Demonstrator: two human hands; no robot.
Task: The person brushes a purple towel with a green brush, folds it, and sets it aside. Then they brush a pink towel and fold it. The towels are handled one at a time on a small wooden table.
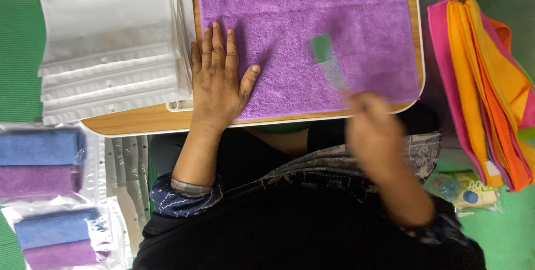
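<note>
The blurred right hand — grip unreadable — hovers at the purple cloth's near edge, while the left hand, fingers spread flat, pins it to the board.

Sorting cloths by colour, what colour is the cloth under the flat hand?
Purple, clearest in the head view: the cloth under the left hand.

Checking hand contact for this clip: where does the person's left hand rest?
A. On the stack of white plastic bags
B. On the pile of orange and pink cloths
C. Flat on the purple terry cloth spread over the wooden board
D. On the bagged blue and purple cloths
C: the left hand lies palm down, fingers spread, on the left edge of the purple terry cloth covering the wooden board.
</note>
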